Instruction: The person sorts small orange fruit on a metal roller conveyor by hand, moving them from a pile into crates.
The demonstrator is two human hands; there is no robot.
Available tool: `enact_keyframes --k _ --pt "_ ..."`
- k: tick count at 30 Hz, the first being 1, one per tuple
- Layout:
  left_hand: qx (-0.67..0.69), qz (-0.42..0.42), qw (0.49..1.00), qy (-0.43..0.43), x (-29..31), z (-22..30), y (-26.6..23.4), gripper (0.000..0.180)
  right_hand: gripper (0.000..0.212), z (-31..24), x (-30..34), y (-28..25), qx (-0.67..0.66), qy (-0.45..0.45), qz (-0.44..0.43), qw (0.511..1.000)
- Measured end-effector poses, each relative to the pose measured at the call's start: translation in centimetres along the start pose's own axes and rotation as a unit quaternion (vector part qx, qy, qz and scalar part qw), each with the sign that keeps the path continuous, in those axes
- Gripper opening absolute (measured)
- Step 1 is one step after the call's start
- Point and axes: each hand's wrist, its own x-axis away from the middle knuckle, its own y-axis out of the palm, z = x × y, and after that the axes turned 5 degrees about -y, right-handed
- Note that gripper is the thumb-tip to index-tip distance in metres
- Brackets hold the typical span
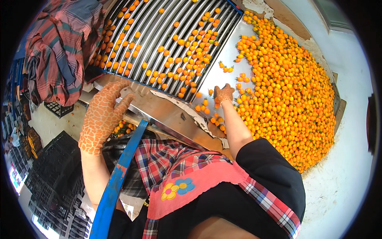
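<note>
a metal roller grate carries scattered small orange fruits. left gloved hand rests open on the grate's near edge; right gloved hand, grip unclear, touches fruits beside the grate, against a big orange pile.

- stacked black plastic crates, lower left, on pale concrete floor
- white wall well right of the crates, paint flaking brown near its top
- bright daylight patch on the floor below the crates
</note>
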Motion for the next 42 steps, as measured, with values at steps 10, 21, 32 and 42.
enact_keyframes --k 10,21,32,42 --pt "0.022 0.101 0.994 0.029 -0.7 0.2 -0.1 0.028 0.037 -5.5 -5.0 -0.9 0.026 -0.265 0.212 0.940" --pt "-0.020 0.128 0.991 0.029 -1.1 0.6 -0.3 0.028 0.031 -13.0 -13.0 -2.7 -0.095 -0.394 0.110 0.907" --pt "-0.034 0.099 0.994 -0.032 -0.9 0.9 -0.1 0.030 0.034 -19.1 -14.3 -0.5 0.175 -0.406 -0.093 0.892" --pt "0.390 0.045 0.916 -0.077 -2.7 2.6 0.6 0.057 0.033 -20.1 13.3 -7.5 -0.419 -0.644 -0.106 0.631"
